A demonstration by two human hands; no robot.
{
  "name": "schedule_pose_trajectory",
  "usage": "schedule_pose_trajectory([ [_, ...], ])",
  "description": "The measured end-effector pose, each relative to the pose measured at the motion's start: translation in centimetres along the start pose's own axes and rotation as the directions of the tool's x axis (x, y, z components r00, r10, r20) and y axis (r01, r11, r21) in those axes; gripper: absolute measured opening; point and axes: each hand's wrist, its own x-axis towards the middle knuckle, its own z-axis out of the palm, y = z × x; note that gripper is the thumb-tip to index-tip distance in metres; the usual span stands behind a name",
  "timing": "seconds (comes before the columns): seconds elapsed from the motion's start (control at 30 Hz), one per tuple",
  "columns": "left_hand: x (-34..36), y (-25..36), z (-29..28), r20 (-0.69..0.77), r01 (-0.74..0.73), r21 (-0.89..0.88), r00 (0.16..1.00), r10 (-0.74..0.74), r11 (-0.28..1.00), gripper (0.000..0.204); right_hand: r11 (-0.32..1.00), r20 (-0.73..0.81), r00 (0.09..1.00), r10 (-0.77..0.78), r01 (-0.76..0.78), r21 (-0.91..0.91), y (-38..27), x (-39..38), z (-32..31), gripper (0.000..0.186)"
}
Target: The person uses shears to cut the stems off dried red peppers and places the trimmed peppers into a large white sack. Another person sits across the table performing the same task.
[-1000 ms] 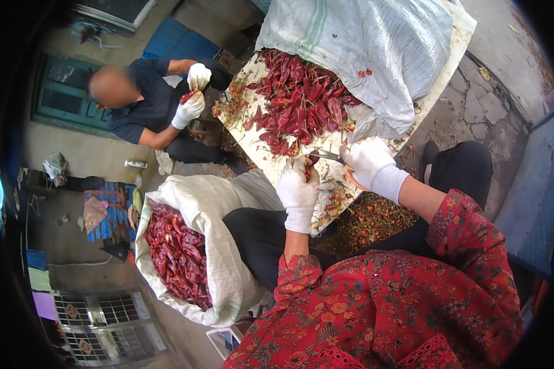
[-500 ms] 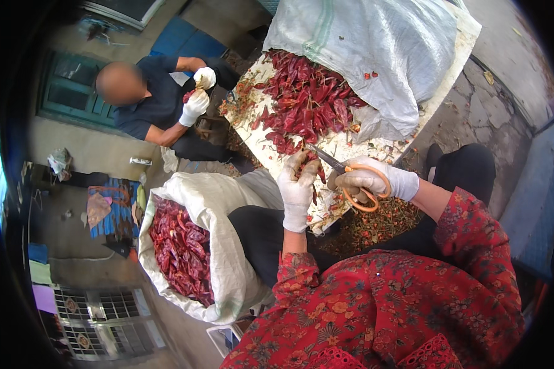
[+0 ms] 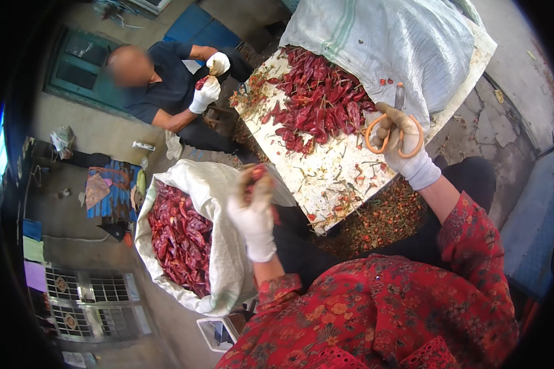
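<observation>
My left hand (image 3: pixel 252 218), in a stained white glove and partly smeared by motion, is closed around dried red chilies beside the mouth of a white woven sack (image 3: pixel 232 252). Inside that sack lie many dried red chilies (image 3: pixel 177 237). Over the right part of the pale board (image 3: pixel 301 178), my gloved right hand (image 3: pixel 409 147) grips scissors (image 3: pixel 420 136) by their orange handles, blades pointing away from me. A heap of dried chilies (image 3: pixel 323 98) with stems covers the board's far half.
Another white woven sack (image 3: pixel 388 46) drapes over the board's far side. Cut stems and red bits (image 3: pixel 381 215) litter the board's near edge and the ground below. Across to the left sits a co-worker (image 3: pixel 178 86) in white gloves, holding a chili. A white basket (image 3: pixel 212 332) stands near the sack.
My left hand has swung left from the board toward the open sack, carrying chilies. My right hand has moved away and rightward with the scissors. The view has shifted slightly.
</observation>
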Motion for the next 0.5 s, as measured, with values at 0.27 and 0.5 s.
schedule_pose_trajectory([
  [0.27,6.5,2.8,-22.0,-0.045,0.184,0.954,0.868,0.495,-0.236,0.051,0.98,0.052,0.992,0.116,-0.105,-0.168,0.7,-2.0,-0.1,0.043],
  [0.5,5.9,-5.8,1.1,0.257,-0.342,0.795,0.938,0.232,0.502,0.022,0.974,-0.044,0.988,0.145,-0.15,-0.168,1.8,-0.7,-1.7,0.041],
])
